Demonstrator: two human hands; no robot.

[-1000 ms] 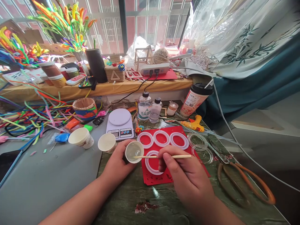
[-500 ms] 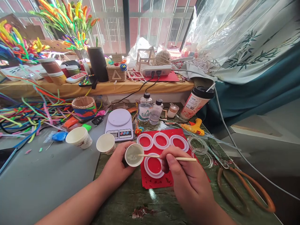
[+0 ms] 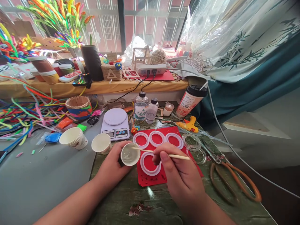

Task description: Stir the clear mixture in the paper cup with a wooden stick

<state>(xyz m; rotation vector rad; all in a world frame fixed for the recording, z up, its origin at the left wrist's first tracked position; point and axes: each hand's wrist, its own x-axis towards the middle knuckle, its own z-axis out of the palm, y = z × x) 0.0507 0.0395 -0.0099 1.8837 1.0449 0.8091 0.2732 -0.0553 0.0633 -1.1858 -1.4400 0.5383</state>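
My left hand (image 3: pixel 114 162) is wrapped round a paper cup (image 3: pixel 130 157), tilted so its mouth faces me, with clear liquid inside. Between the fingers of my right hand (image 3: pixel 177 167) is a thin wooden stick (image 3: pixel 179 157), its far tip inside the cup. Under and beyond my right hand lies a red sheet (image 3: pixel 147 182). Several whitish ring molds rest on it, the nearest ring mold (image 3: pixel 142 168) partly covered by my fingers. Left of the held cup stands another paper cup (image 3: pixel 101 143).
A kitchen scale (image 3: pixel 115 123), two bottles (image 3: pixel 140 111) and a lidded drink cup (image 3: pixel 191 101) stand behind. To the right are a yellow glue gun (image 3: pixel 188 124), clear rings (image 3: pixel 192 142) and large scissors (image 3: pixel 243 178). Stacked paper cups (image 3: pixel 73 138) and pipe cleaners (image 3: pixel 25 115) are at left.
The stick's tip has shifted within the tilted cup, toward its upper rim. The whole view has slid slightly, so everything appears further left. Both hands keep their holds.
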